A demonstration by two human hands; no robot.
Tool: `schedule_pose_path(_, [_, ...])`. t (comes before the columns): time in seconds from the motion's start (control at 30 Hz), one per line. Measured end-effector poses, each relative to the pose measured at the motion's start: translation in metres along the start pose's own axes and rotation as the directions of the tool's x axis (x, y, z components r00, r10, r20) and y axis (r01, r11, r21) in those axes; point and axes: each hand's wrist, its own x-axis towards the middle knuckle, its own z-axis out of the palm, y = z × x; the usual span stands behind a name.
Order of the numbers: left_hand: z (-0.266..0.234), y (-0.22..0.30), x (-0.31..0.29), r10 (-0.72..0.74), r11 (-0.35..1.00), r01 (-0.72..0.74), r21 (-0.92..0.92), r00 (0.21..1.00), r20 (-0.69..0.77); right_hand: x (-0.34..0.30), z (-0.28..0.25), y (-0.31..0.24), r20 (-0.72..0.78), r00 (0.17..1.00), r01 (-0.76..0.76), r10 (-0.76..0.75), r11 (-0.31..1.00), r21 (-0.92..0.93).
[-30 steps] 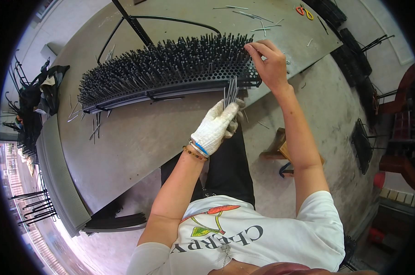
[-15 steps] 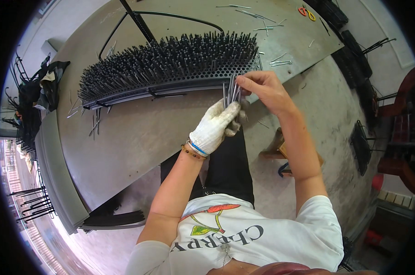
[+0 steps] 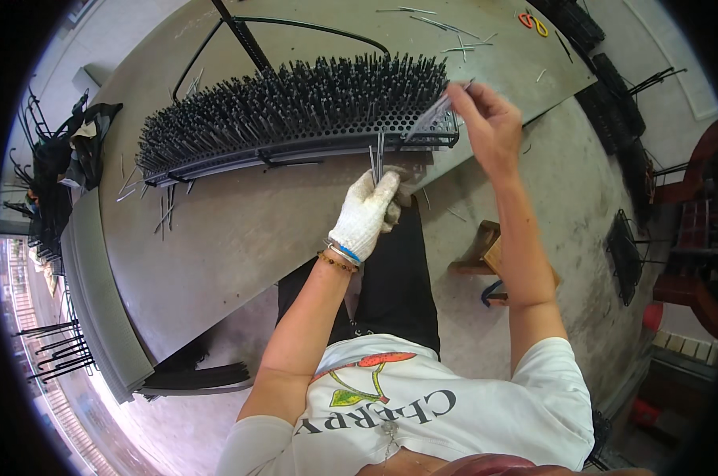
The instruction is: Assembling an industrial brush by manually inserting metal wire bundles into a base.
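Note:
My left hand (image 3: 363,213), in a white work glove, is closed around a few thin metal rods (image 3: 378,159) that stick up from it. Just in front of it lies a long, curved black metal rack (image 3: 394,120) with a perforated plate. Dark upright rods (image 3: 295,95) fill most of its holes, while the holes along the near right part are bare. At the rack's right end, my bare right hand (image 3: 493,123) pinches several thin rods (image 3: 432,117), smeared by motion and slanting down to the left over the plate.
The rack rests on a grey table (image 3: 216,246). Loose rods (image 3: 446,25) and orange-yellow scissors (image 3: 537,24) lie toward the far right. A wooden stool (image 3: 478,258) stands on the floor to the right. A bundle of black strips (image 3: 196,379) is at the lower left.
My right hand has moved away from the left, up and right to the rack's end, carrying rods. Fewer rods show in my left hand, which has shifted slightly left.

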Motion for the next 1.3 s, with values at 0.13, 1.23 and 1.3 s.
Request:
schedule_pose_path(0.13, [-0.001, -0.003, 0.0, -0.037, 0.999, 0.037, 0.019, 0.999, 0.005, 0.026, -0.002, 0.012, -0.093, 0.923, 0.337, -0.372, 0.903, -0.268])
schedule_pose_path(1.23, [0.003, -0.001, 0.0, -0.062, 0.998, 0.061, 0.031, 0.997, 0.045, 0.035, -0.006, 0.01, 0.238, 0.717, 0.676, -0.655, 0.571, -0.467])
schedule_pose_path(1.3, [0.002, 0.0, 0.0, -0.076, 0.997, 0.075, 0.015, 0.995, 0.057, 0.034, -0.005, 0.013, 0.257, 0.711, 0.686, -0.655, 0.565, -0.458])
